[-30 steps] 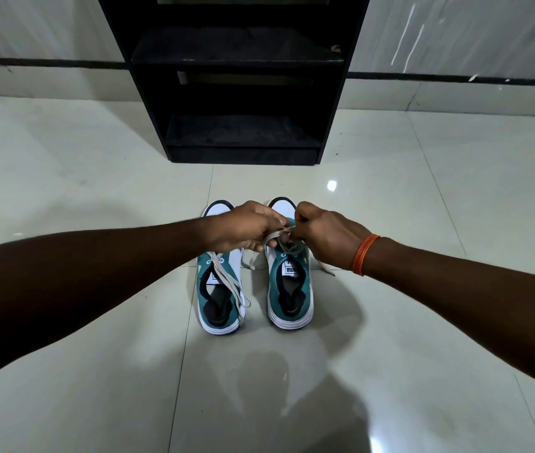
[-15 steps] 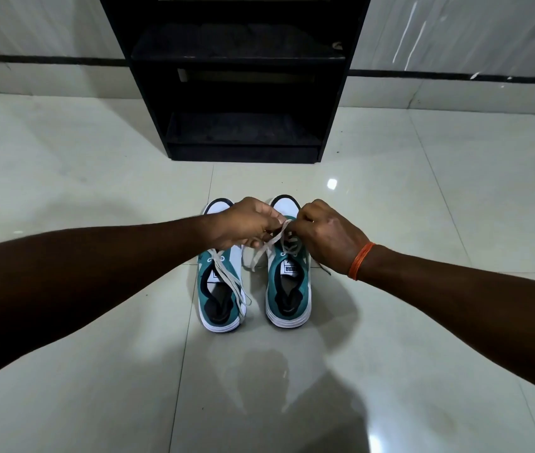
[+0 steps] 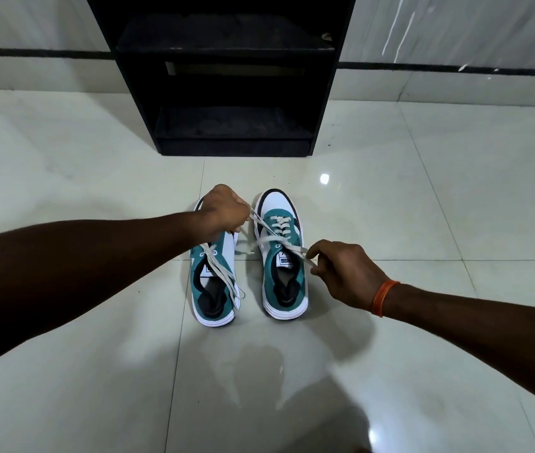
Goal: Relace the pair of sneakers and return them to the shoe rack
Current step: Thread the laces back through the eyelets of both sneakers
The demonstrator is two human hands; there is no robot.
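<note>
A pale, glossy tiled floor (image 3: 96, 191) fills the view, with a black open shoe rack (image 3: 232, 76) standing against the wall. Just in front of the rack sit two teal-and-white sneakers side by side, toes toward it — the left sneaker (image 3: 214, 289) and the right sneaker (image 3: 284, 276). The left hand (image 3: 225, 214), above the left sneaker's toe, is closed on one end of the right sneaker's white lace (image 3: 276, 240). The right hand (image 3: 344, 273), with an orange wristband (image 3: 384, 297), pinches the other end beside that sneaker — the lace is taut.
</note>
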